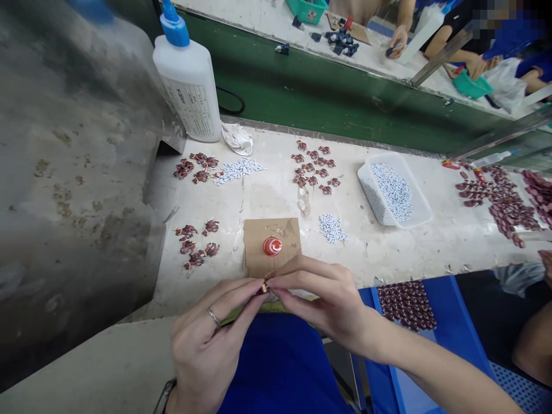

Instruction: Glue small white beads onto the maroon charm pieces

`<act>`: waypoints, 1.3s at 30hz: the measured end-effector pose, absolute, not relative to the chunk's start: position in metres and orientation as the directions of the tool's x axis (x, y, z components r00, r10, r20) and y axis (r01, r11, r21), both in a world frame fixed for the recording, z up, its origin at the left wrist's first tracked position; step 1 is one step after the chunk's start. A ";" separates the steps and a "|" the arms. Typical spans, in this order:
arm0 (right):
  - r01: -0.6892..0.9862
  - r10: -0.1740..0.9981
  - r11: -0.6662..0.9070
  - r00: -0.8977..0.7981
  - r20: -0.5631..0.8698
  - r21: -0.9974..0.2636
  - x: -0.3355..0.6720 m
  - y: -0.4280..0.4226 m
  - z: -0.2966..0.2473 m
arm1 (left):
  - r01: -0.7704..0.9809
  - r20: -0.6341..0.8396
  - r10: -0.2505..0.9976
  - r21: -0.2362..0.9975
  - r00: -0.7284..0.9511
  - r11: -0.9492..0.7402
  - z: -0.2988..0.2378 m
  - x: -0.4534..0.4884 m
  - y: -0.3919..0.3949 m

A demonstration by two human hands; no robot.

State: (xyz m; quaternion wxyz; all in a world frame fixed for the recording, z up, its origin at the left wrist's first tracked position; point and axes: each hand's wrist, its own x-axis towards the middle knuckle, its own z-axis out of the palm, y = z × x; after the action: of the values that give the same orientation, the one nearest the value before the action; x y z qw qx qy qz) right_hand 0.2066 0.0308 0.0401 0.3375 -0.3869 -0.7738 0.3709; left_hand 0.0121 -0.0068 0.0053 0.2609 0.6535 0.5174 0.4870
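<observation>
My left hand (211, 333), with a ring on one finger, pinches a small brown figure piece (264, 287) between thumb and fingertips. The fingers hide most of it; a tan bit shows. My right hand (328, 296) meets it from the right with its fingertips pressed together, and whatever they hold is too small to make out. Just beyond my hands lies a cardboard piece (254, 244) bearing a round red dish-like object (272, 246) with something glossy and white in it. A small pile of white-and-dark bits (332, 229) lies right of the cardboard.
Brown figure pieces lie in groups at the left (194, 247) and centre back (312, 167). A blue-capped bottle (190, 92) stands beside a metal panel (86, 172). Right are a plastic tub (420, 215) of white bits and brown pieces (502, 198). Co-workers' hands (399, 40) show beyond the partition.
</observation>
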 end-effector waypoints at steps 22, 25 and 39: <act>0.140 0.908 0.088 -0.418 0.022 -0.986 0.218 0.027 0.071 | 0.435 0.390 0.920 0.836 -0.045 -0.334 0.039 0.015 -0.015; 0.047 0.893 -0.029 -0.448 -0.047 -0.998 0.216 0.024 0.074 | 0.434 0.398 0.916 0.836 -0.058 -0.336 0.041 0.017 -0.019; 0.021 0.867 -0.085 -0.492 -0.084 -0.996 0.223 0.017 0.086 | 0.340 0.483 0.875 0.817 0.038 -0.465 0.047 0.023 -0.019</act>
State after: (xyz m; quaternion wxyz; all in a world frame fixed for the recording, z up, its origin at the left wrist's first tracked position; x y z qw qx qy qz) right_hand 0.2231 0.0169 0.0859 0.3344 -0.3774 -0.5879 0.6326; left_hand 0.0233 -0.0193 0.0471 0.2537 0.6742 0.4504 0.5275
